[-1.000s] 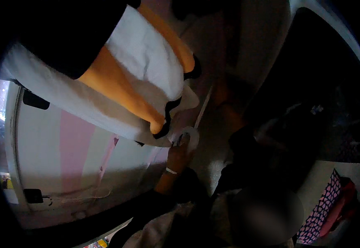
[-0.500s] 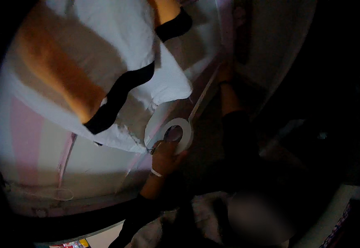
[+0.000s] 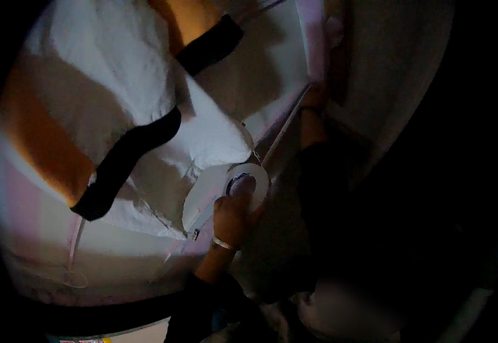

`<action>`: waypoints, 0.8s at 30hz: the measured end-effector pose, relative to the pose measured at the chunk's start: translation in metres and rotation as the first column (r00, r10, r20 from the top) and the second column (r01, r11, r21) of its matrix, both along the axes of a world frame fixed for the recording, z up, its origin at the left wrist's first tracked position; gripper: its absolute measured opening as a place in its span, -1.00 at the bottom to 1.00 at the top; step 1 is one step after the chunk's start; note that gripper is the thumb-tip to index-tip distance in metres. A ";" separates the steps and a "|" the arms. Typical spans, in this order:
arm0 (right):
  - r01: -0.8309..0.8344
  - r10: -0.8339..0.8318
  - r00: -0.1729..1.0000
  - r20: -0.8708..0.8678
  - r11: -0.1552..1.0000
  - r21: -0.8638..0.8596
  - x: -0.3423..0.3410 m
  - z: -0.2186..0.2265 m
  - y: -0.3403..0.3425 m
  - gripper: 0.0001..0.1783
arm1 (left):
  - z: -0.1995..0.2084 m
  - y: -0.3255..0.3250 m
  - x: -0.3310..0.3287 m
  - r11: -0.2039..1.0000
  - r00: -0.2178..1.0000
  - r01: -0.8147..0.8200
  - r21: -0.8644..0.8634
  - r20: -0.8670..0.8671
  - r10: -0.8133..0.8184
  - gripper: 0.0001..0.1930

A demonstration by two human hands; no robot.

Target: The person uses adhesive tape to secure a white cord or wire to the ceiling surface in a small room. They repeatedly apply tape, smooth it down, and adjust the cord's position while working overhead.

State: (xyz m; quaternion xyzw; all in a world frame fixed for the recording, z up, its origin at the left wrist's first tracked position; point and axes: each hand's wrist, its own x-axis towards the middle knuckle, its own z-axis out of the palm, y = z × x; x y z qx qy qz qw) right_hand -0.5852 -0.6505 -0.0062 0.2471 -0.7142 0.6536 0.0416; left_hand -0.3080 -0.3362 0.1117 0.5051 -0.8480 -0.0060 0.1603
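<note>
My left hand (image 3: 233,220), with a white band at its wrist, is closed around the lower side of a roll of white tape (image 3: 261,186), its thumb on the roll's near right edge. From the roll a narrow strip of tape (image 3: 284,131) runs taut, up and to the right. At the strip's far end is my right hand (image 3: 316,97), its fingers closed on the tape beside a pale pink edge; deep shadow hides the fingertips. Left of the roll lies a white cloth (image 3: 217,126) with orange panels and black wavy trim, its corner close to the tape.
Beneath the cloth spreads a pale surface with pink stripes (image 3: 26,200). A thin cord loop (image 3: 77,279) rests on it at the lower left. A small metallic piece (image 3: 195,234) sits by the cloth's lower tip. The right side is very dark.
In the picture, the cloth and the striped surface have shifted left and down. The roll stays in my left hand, and the strip still stretches to my right hand.
</note>
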 end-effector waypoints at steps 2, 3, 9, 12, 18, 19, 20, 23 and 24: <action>0.001 0.000 1.000 0.024 1.000 -0.020 0.009 -0.006 -0.005 -0.62 | -0.007 -0.009 0.005 0.999 1.000 -0.001 -0.044 0.005 0.001 -0.39; -0.029 0.029 0.998 0.062 1.000 -0.003 0.014 -0.008 -0.009 -0.62 | -0.010 -0.012 0.007 0.998 1.000 -0.006 -0.063 0.006 0.006 -0.38; 0.022 -0.028 0.998 0.053 0.994 0.108 -0.029 -0.035 -0.033 -0.58 | -0.006 -0.022 -0.021 0.999 0.999 0.025 0.033 0.018 -0.026 -0.50; 0.000 -0.018 0.995 0.095 0.982 0.188 -0.008 -0.024 -0.032 -0.57 | -0.014 -0.034 -0.012 0.991 0.995 0.091 -0.098 0.042 -0.087 -0.38; 0.003 -0.041 0.992 0.121 0.954 0.300 -0.009 0.005 -0.024 -0.54 | -0.005 -0.036 -0.022 0.999 0.998 0.052 -0.012 0.021 -0.052 -0.39; 0.000 -0.039 0.992 0.120 0.950 0.312 -0.022 0.011 -0.024 -0.53 | 0.002 -0.035 -0.034 0.999 0.999 0.042 -0.028 0.023 -0.042 -0.45; 0.001 -0.044 0.988 0.151 0.961 0.278 -0.025 0.011 -0.026 -0.53 | 0.001 -0.034 -0.036 0.997 0.998 0.050 -0.062 0.031 -0.048 -0.51; 0.056 -0.100 0.986 0.135 0.954 0.294 -0.025 0.009 -0.033 -0.53 | -0.004 -0.033 -0.032 0.990 0.995 0.097 -0.102 0.030 -0.094 -0.55; 0.052 -0.095 0.986 0.140 0.957 0.287 -0.020 0.008 -0.035 -0.53 | -0.005 -0.031 -0.028 0.988 0.994 0.112 -0.103 0.028 -0.109 -0.56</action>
